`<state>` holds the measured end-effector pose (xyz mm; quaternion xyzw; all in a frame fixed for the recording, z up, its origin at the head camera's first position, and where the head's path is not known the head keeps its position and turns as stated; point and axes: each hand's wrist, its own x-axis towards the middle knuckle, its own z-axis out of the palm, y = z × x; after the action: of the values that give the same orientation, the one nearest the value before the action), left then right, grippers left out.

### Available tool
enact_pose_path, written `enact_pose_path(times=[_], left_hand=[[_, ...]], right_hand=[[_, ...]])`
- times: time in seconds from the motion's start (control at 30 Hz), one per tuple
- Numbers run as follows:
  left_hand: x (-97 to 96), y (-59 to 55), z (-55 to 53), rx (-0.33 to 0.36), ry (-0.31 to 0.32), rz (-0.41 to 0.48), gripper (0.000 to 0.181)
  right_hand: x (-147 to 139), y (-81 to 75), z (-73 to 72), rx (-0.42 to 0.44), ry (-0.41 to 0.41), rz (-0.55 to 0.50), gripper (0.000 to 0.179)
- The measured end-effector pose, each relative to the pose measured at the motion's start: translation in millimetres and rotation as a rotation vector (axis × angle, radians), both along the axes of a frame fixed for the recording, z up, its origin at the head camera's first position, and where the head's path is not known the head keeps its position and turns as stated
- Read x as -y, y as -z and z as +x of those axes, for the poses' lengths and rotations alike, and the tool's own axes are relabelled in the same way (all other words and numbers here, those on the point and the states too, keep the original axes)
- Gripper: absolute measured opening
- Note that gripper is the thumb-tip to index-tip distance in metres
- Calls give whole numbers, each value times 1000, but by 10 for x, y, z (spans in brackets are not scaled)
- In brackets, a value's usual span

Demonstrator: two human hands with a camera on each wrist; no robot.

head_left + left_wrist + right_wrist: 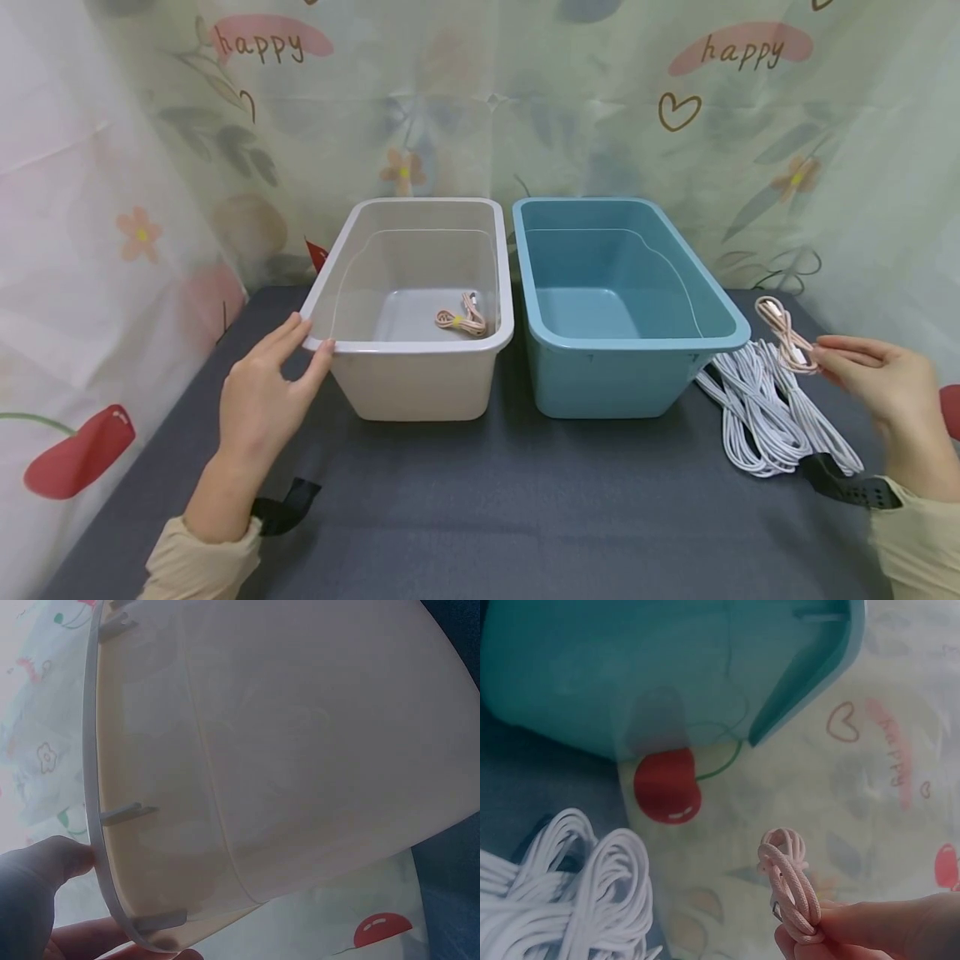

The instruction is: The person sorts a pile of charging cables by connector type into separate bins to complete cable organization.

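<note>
My left hand [262, 392] holds the near left corner of a beige plastic bin [420, 379], thumb at the front rim and fingers at the side. Inside that bin lies a pinkish cable bundle [468, 321] with a yellow tie. On the right, my right hand [877, 375] pinches another coiled pinkish cable [783, 329] between thumb and fingers. In the right wrist view this looped cable [791, 885] is held up at the fingertips. Below it, large coils of white cable [765, 417] rest on the dark tabletop.
A blue bin [600, 379] stands right of the beige one, a narrow gap between them. Patterned curtains [487, 125] enclose the back and sides. The white cable lies against the blue bin's right side, and a dark cloth [450, 517] covers the table.
</note>
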<state>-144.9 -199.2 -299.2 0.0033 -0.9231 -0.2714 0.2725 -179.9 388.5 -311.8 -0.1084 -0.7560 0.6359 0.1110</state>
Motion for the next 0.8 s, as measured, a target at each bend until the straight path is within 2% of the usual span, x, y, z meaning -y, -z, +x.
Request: enact_pose_path(times=[0.07, 0.17, 0.4, 0.63, 0.8], left_hand=[[-1, -1, 0, -1, 1, 2, 47], [-2, -1, -1, -4, 3, 4, 47], [-2, 2, -7, -10, 4, 2, 47], [-2, 0, -6, 6, -2, -1, 47], [-2, 2, -6, 13, -1, 0, 48]], right_hand=[[31, -50, -8, -45, -21, -72, 26], [74, -132, -21, -74, -28, -115, 25], [154, -303, -45, -99, 5, -137, 25], [192, -424, -38, -130, -41, -185, 21], [277, -510, -62, -152, -21, -160, 20]])
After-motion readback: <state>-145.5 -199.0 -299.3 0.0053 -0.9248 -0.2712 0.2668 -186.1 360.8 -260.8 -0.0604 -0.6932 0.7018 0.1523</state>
